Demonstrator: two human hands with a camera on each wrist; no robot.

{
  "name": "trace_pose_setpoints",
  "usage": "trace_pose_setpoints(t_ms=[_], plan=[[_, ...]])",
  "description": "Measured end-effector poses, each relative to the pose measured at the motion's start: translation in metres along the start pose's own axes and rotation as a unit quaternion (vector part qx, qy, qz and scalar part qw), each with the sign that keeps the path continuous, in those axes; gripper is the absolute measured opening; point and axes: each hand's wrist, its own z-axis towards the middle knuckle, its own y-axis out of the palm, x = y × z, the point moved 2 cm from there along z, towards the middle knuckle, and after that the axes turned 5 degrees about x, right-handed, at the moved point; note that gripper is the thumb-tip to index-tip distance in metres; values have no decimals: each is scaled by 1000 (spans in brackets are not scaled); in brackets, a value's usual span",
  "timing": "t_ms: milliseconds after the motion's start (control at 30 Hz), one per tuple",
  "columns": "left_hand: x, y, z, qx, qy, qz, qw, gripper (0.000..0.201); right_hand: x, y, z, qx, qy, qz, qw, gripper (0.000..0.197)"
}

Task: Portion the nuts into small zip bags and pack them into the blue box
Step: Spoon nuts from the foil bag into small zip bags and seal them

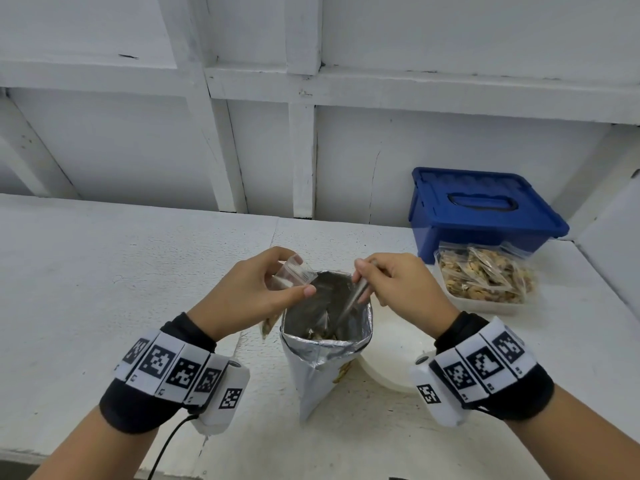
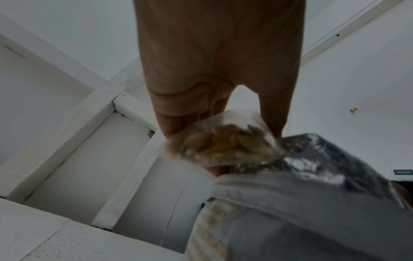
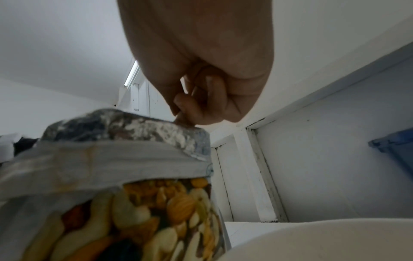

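A big foil nut bag stands open at the table's middle, with nuts low inside it; its printed side fills the right wrist view. My left hand pinches a small clear zip bag beside the foil bag's left rim, and that small bag holds some nuts. My right hand grips the handle of a metal spoon that reaches down into the foil bag. The blue box sits at the back right with its lid on.
In front of the blue box, a clear tub holds several filled zip bags. A white round lid or plate lies just right of the foil bag. A white wall with beams runs behind the table. A black cable trails from my left wrist.
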Motion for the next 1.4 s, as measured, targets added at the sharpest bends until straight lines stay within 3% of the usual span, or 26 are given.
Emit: trace_pose_setpoints(t_ms=[267,433,567,800,1233,1400], plan=[[3,-3,-3,-12,36,5,999,47,17,-23,-4,105,128,159,973,29],[0,-8,-3,-25,56,53,997,48,18,-33,-9,159,149,196,956,29],[1,-13,-5,-51,81,131,987,73,16,-44,-11,195,129,196,952,28],[9,-12,-10,-83,86,238,964,79,3,-62,-11,255,93,203,941,29],[19,6,-10,-70,91,169,979,82,-17,-43,-10,215,34,195,956,28],[18,10,-10,-49,87,118,988,67,-44,-36,-10,210,-65,129,967,26]])
